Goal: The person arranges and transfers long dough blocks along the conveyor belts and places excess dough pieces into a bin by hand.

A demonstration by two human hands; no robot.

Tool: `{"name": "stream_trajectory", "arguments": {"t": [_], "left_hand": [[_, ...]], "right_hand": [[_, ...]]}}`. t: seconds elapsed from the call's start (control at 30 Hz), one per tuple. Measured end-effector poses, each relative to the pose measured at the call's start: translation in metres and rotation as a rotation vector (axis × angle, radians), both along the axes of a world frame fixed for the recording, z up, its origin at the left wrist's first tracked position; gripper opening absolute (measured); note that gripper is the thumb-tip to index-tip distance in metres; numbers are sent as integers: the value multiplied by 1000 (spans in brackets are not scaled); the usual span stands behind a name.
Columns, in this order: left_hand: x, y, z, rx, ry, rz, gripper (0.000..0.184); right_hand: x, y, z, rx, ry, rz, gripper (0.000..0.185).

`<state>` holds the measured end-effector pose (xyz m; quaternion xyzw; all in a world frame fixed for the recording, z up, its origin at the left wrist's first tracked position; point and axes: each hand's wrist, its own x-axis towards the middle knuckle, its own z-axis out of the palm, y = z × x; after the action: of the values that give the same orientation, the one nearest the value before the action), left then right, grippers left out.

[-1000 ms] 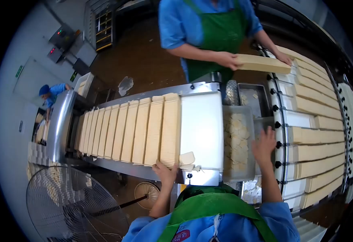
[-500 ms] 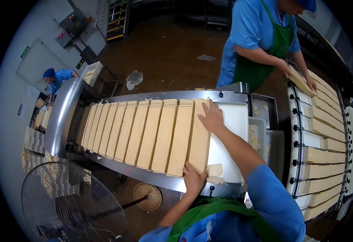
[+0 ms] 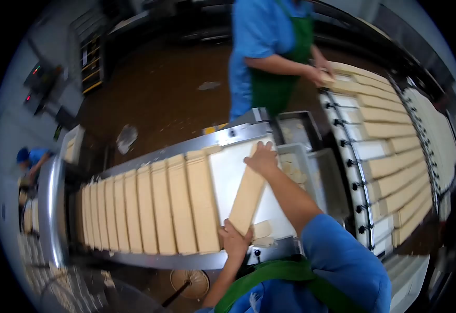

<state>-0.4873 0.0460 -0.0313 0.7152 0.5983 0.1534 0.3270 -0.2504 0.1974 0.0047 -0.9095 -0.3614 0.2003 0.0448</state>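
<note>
A long pale stack of thin sheets point(image 3: 247, 200) lies slanted over the white end of the conveyor point(image 3: 225, 180), apart from the row. My left hand point(image 3: 235, 239) grips its near end, and my right hand point(image 3: 263, 158) is wrapped over its far end. To the left, several similar stacks point(image 3: 176, 206) lie side by side on the conveyor. Small loose pieces point(image 3: 262, 231) rest by the near end of the held stack, close to my left hand.
Tubs of scraps point(image 3: 292, 167) stand right of the conveyor. Further right, a rack belt point(image 3: 369, 151) carries more stacks. A co-worker point(image 3: 270, 57) stands across with both hands at that belt. Another person point(image 3: 32, 159) is far left. A fan point(image 3: 82, 292) stands lower left.
The end stack has been parted from the row and moved right, tilted, between my hands. One second ago my right hand was over the tubs. The co-worker's long piece has moved onto the rack belt.
</note>
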Motion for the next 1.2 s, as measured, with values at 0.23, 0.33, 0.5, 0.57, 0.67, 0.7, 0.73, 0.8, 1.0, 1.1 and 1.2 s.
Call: {"name": "stream_trajectory", "arguments": {"t": [0.23,0.33,0.5,0.57,0.67,0.7,0.73,0.8,1.0,1.1,1.2], "left_hand": [[68,10,17,126,-105,-85,73],[112,5,22,143,-186,-124,71],[198,-10,53,334,-368,-343,77],[237,-13,58,323,-458,-368,77],[290,-17,88,423,-501,-547,74],[307,-16,92,432,-498,-552,74],[322,-12,92,441,-530,-618,72],[347,-6,92,381,-567,-709,67],[387,-3,79,191,-536,-874,65],[399,-6,70,143,-563,-888,62],[408,-7,66,218,-525,-906,61]], "right_hand": [[80,-92,1,450,218,-440,86],[124,-148,7,730,155,-569,82],[216,-233,46,854,17,-736,81],[257,-257,53,896,1,-786,81],[316,-282,61,843,-93,-858,78],[336,-289,63,715,-73,-871,74],[353,-298,63,588,-52,-881,72],[387,-316,53,393,-66,-795,69],[461,-341,15,231,-206,-702,69],[479,-350,17,231,-87,-701,68],[484,-350,23,209,56,-734,68]]}}
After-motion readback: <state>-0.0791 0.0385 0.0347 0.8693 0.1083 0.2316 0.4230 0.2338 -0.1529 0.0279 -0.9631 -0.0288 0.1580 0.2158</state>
